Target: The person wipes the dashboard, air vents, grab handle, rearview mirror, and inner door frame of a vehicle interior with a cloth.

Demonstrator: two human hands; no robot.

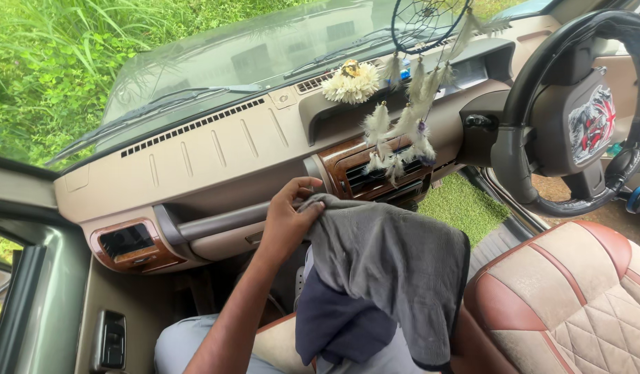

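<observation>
The left hand [287,220] is closed on the top edge of a grey cloth [393,266], fingers curled over the fold and thumb beneath, holding it up just in front of the dashboard [195,156], near the grab bar [216,221] and the wood-trim centre vents [365,173]. The cloth hangs down over the person's lap and covers the other arm; the right hand is hidden under it, so its grip cannot be told. The cloth is not touching the dashboard, so as a judgement any wiping of that surface is not under way at this moment, and nothing on the beige panel shows which parts have been gone over. A feathered dreamcatcher [417,76] dangles above the vents, with the steering wheel [576,111] to the right
</observation>
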